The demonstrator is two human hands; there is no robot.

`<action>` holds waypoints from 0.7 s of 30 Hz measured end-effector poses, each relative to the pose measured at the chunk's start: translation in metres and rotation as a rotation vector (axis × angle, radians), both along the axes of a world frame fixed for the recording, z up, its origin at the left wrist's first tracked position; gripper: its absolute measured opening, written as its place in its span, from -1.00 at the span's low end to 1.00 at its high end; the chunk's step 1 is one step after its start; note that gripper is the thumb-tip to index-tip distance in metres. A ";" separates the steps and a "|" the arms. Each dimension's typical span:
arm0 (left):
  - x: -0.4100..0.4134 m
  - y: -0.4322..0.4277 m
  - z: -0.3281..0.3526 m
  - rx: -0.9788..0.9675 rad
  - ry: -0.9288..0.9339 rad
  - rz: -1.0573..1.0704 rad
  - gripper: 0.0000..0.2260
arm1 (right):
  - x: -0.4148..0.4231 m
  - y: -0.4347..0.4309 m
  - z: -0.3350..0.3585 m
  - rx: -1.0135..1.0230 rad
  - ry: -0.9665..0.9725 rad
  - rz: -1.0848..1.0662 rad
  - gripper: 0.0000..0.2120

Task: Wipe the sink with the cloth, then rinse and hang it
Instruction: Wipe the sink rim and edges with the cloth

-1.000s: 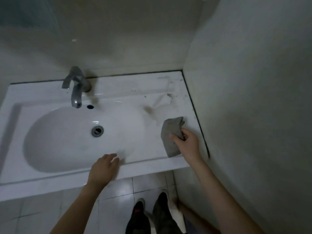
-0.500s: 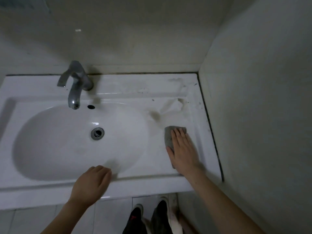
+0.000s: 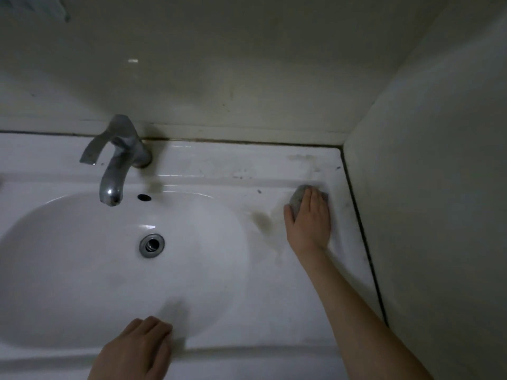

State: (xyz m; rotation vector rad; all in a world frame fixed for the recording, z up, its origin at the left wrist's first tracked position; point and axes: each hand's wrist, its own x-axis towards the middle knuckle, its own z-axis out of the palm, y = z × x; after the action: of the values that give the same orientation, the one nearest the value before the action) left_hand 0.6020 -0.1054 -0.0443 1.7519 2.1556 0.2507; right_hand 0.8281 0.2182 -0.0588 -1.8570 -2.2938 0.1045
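The right grip (image 3: 308, 218) lay flat, fingers straight, pressing the small grey cloth (image 3: 297, 197) beneath its fingers onto the ledge of the white ceramic sink (image 3: 274, 297). A brownish smear (image 3: 260, 219) sat just left of it. The left grip (image 3: 137, 349), relaxed and holding nothing, rested on the front rim.

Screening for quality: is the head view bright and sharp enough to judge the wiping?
Head view: dim light; small glare on the faucet; cloth under the right hand slightly blurred; brown stain beside it readable; sink edges bow from the wide lens.
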 end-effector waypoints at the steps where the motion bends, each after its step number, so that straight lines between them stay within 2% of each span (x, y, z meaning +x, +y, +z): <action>1: 0.002 0.000 0.001 0.017 0.007 -0.006 -0.80 | -0.008 -0.005 -0.001 -0.001 0.015 0.019 -0.35; 8: 0.002 -0.001 0.006 -0.020 -0.009 0.007 -0.80 | -0.103 -0.044 -0.005 -0.024 0.117 0.395 -0.47; 11: 0.001 -0.001 0.004 -0.037 -0.008 0.023 -0.80 | -0.105 -0.045 -0.007 -0.036 0.193 0.479 -0.50; 14: 0.001 -0.002 0.006 -0.058 -0.016 0.036 -0.80 | -0.100 -0.050 -0.004 -0.072 0.354 0.575 -0.58; 17: 0.002 -0.002 0.008 -0.072 -0.007 0.048 -0.79 | -0.103 -0.068 0.009 -0.325 0.574 0.563 -0.64; 19: 0.002 -0.002 0.009 -0.076 -0.001 0.050 -0.79 | -0.098 -0.083 0.026 -0.611 0.867 0.399 -0.74; 21: 0.003 -0.002 0.011 -0.080 -0.002 0.054 -0.79 | -0.088 -0.090 0.040 -0.747 1.132 0.236 -0.81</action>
State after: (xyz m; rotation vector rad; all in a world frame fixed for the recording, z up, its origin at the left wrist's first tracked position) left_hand 0.6050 -0.1076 -0.0332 1.6506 2.1829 0.1770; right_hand 0.7405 0.1280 -0.0187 -1.1214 -1.6394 1.7117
